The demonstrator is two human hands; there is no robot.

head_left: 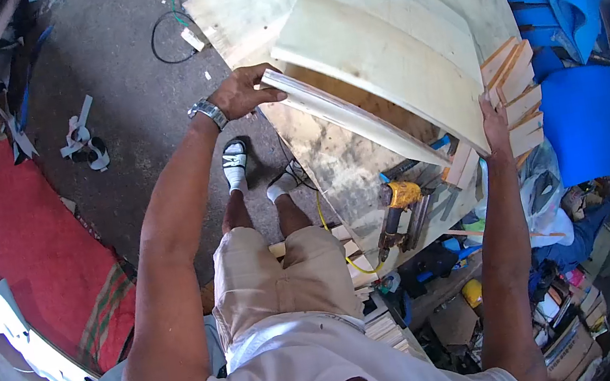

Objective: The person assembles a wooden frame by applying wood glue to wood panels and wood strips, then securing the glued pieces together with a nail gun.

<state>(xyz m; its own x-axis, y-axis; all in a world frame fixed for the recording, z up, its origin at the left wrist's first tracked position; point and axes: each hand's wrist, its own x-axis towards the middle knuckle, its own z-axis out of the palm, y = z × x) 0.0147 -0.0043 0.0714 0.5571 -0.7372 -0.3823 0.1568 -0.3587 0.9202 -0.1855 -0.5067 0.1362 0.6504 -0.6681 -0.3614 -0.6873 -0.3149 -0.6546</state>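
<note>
Grey workshop floor (121,84), red cloth (23,227) off to the left, blue sheet (586,122) at far right. Work's on a stained plywood tabletop (234,22) ahead of the person.

Left hand (235,94), watch (207,113) on the wrist: mostly closed, thumb and fingers pinching the left end of a narrow board (358,120). Board runs from that grip diagonally to the right and toward the person, far end by some wood blocks. Its near face is away from the palm; only the end sits in the fingers.

Large pale panel (377,43) lies just beyond the board, dark gap between them widest mid-length. Can't tell if the two are joined.

Right hand (496,124): at the panel's right corner, fingers bent along the edge, right beside the stacked wood blocks (514,77). Thumb hidden; can't tell if it's gripping or just resting.

Yellow-and-black power tool (404,193) on the tabletop, on the person's side of the board, between the two arms.
</note>
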